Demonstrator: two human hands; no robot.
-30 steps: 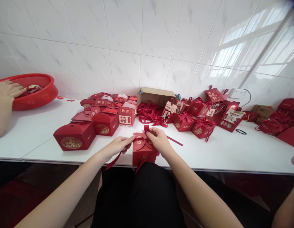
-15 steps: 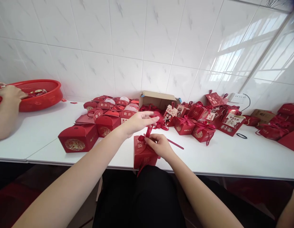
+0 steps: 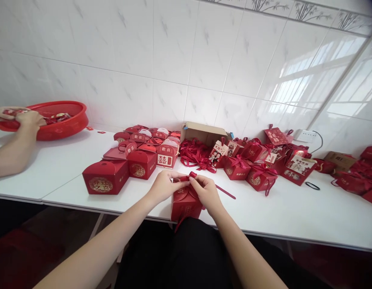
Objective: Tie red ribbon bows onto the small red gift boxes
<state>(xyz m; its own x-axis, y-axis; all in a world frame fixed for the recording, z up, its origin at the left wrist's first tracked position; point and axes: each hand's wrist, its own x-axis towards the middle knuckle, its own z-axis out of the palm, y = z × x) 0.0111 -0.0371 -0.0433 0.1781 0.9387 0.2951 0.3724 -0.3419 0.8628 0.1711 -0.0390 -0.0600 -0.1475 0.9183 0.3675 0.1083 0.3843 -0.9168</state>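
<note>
Directly in front of me, at the table's near edge, stands a red gift box [image 3: 186, 206] with gold print. My left hand [image 3: 166, 185] pinches a loop of red ribbon [image 3: 192, 175] above the box lid. From the other side, my right hand [image 3: 206, 192] also pinches the ribbon, its fingertips close to those of the left. Fingers partly cover the ribbon's knot and the top of the lid. A ribbon tail shows to the right of my right hand, lying on the white table.
Filled red boxes [image 3: 106, 178] stand to the left. Behind, a cardboard carton [image 3: 204, 131] spills red ribbons [image 3: 196, 154]. Boxes with bows [image 3: 261, 178] are grouped on the right, beside a black hair tie [image 3: 312, 186]. At far left, another person's hands reach over a red basket [image 3: 62, 130].
My left hand has come down from above the box to meet my right hand at the ribbon. The raised ribbon is now gathered low between both hands. The view has shifted slightly.
</note>
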